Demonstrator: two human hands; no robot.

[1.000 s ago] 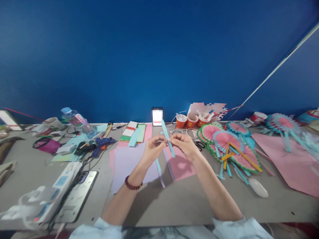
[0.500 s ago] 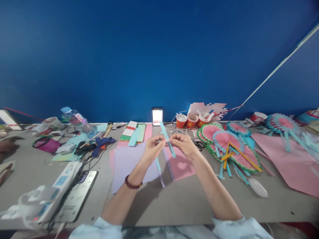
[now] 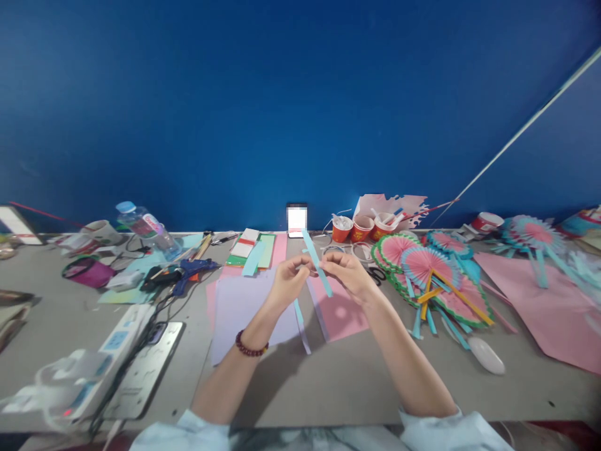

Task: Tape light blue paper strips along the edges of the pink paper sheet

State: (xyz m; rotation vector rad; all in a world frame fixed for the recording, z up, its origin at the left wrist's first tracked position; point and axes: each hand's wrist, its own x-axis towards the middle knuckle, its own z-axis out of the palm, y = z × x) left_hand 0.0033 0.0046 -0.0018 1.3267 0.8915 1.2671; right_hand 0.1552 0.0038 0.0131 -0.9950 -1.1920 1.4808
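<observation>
A light-blue paper strip (image 3: pixel 325 283) hangs at a slant over the middle of the table. My right hand (image 3: pixel 346 274) pinches it between thumb and fingertips, a little above its lower end. Just to the left, my left hand (image 3: pixel 292 277) has its thumb and fingers pinched together near the strip; whatever is between them is too small to make out. Below the hands lie a lilac paper sheet (image 3: pixel 248 316), a pink sheet (image 3: pixel 345 316) and a narrow blue-and-lilac strip (image 3: pixel 303 329).
On the right lie pleated paper fans (image 3: pixel 429 269), black scissors (image 3: pixel 377 275) and a white mouse (image 3: pixel 487 356). Red paper cups (image 3: pixel 342 230) and a lit phone (image 3: pixel 297 220) stand at the back. Leftward are a blue glue gun (image 3: pixel 193 269), a bottle (image 3: pixel 149 227) and a power strip (image 3: pixel 115 351).
My left fingertips have drawn slightly left, away from the paper strip, while my right hand keeps its pinch. A dark brown shape at the far left edge has gone from view.
</observation>
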